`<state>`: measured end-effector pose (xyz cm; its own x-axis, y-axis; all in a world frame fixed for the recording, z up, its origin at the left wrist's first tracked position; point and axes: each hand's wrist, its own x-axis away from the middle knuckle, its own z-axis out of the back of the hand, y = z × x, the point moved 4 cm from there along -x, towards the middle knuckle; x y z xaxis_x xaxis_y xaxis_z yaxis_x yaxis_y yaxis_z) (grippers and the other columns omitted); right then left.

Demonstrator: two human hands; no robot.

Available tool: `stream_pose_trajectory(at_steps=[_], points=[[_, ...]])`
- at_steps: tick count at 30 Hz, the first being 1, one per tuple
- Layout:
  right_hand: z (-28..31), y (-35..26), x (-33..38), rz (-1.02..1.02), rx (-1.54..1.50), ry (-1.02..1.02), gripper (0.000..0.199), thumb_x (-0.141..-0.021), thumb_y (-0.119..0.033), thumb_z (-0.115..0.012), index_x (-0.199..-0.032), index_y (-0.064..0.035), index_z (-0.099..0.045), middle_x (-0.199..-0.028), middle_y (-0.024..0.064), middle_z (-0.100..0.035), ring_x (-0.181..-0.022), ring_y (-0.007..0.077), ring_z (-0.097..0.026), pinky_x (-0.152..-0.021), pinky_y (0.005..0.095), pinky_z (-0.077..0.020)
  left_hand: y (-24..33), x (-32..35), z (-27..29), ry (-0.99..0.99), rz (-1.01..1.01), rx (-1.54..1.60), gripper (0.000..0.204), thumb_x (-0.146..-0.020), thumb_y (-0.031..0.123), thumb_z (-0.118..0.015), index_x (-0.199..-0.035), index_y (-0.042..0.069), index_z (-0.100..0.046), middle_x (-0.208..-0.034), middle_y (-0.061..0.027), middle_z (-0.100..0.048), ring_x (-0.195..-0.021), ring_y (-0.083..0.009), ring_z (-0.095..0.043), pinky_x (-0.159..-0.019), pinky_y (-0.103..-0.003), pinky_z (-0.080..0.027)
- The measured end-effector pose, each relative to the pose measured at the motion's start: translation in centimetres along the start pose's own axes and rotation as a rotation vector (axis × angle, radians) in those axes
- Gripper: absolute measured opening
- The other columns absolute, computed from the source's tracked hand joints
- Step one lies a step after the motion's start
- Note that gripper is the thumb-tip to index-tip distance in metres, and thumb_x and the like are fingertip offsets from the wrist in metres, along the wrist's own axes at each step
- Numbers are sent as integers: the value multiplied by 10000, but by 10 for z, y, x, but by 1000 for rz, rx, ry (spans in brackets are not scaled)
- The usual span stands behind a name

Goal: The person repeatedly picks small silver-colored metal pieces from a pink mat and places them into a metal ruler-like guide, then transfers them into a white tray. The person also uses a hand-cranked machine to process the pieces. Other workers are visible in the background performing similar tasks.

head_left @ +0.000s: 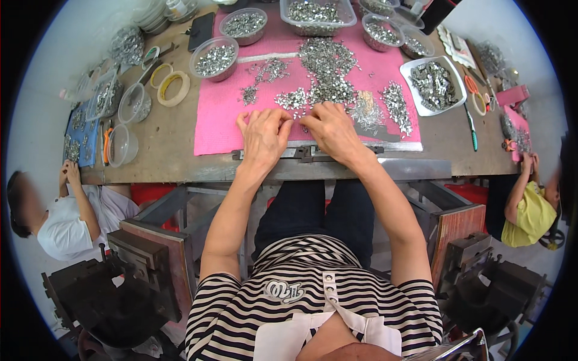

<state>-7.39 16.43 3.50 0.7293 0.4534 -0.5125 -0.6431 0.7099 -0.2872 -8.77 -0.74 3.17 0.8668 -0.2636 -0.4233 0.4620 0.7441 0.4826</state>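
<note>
hands [265,137] at metal pieces [330,87], pink mat [215,123] beneath

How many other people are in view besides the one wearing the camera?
2: a person in white at far left, and a person in yellow at far right. Others could be out of view.

Beyond the right hand [331,129] I see glossy metal pieces [328,63] on a matt, rough-textured mat [215,123]. Left of the left hand [263,135], the tabletop [171,135] looks like dull, worn wood; ahead of that hand, I make out a smooth, clear plastic tub [220,76].
</note>
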Motion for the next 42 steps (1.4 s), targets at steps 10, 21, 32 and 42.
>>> stream_pose_trajectory(at_steps=[10, 21, 32, 42], points=[[5, 5, -6, 146, 147, -88, 73, -836, -91, -668, -893, -56, -640, -887, 83, -600, -894, 270, -588, -832, 401, -447, 4, -7, -8, 83, -94, -84, 91, -870, 183, -787, -909, 119, -735, -834, -11, -689, -885, -220, -621, -1021, -505, -330], [64, 21, 66, -265, -237, 36, 146, -826, -7, -728, -908, -39, -612, -856, 94, -601, -824, 286, -594, -776, 407, -431, 47, 7, -16, -6, -285, 146, 74, -887, 114, -734, -942, 94, -689, -843, -21, -637, -855, -213, -610, -1047, -508, -333], [62, 7, 83, -158, -99, 87, 180, -815, 25, -737, -963, -23, -647, -951, 93, -649, -886, 285, -610, -805, 410, -453, 83, 22, -42, -60, -381, 187, 128, -861, 95, -754, -961, 81, -674, -935, -45, -633, -907, -247, -615, -1025, -494, -382], [71, 8, 117, -320, -39, 270, 300, -827, -7, -775, -1112, -4, -683, -1111, 132, -672, -1024, 328, -633, -879, 429, -496, 47, 32, -5, -36, -232, 205, 237, -902, 171, -752, -1110, 72, -697, -995, -71, -657, -1006, -271, -613, -1076, -517, -345]])
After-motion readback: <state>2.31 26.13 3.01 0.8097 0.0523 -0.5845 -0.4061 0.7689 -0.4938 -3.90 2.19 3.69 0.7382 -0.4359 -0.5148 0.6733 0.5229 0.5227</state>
